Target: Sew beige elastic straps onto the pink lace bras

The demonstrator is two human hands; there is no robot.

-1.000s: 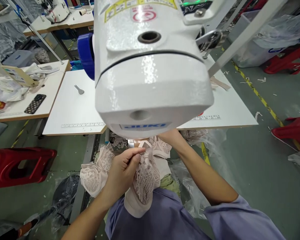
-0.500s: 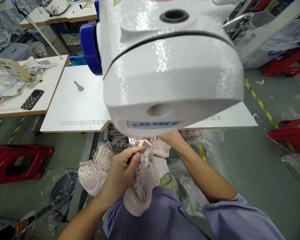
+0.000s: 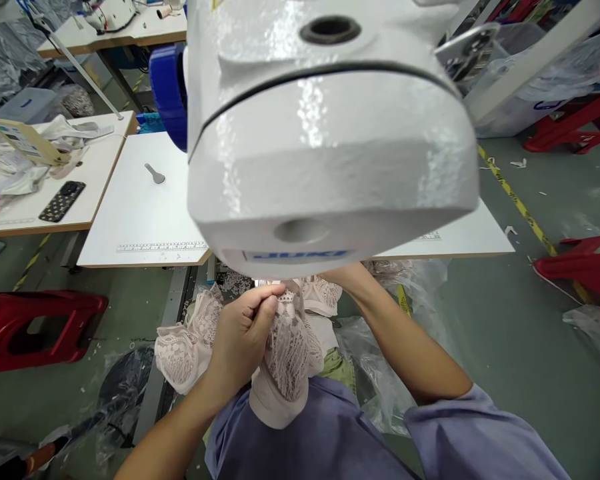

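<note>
My left hand (image 3: pixel 247 327) pinches the upper edge of a pale pink lace bra (image 3: pixel 289 347), thumb and fingers pressed together. The bra hangs down over my lap, its smooth band at the bottom. My right hand (image 3: pixel 341 273) reaches in under the head of a white sewing machine (image 3: pixel 330 173); its fingers are hidden there, so what they hold does not show. Beside my left wrist lie more lace bra cups (image 3: pixel 180 357). Another lace cup (image 3: pixel 321 295) sits just below my right hand. The machine's head hides the needle area.
A white table (image 3: pixel 140 207) with a printed ruler spreads around the machine, a small grey tool (image 3: pixel 155 175) on it. A phone (image 3: pixel 63 201) lies on the table at left. Red stools (image 3: pixel 40 327) stand on both sides. Clear plastic (image 3: pixel 380 373) hangs at my right.
My left hand has moved slightly forward and up with the bra's edge, closer under the machine's head. The pale strip end seen above the fingers is now mostly hidden. The view has shifted slightly.
</note>
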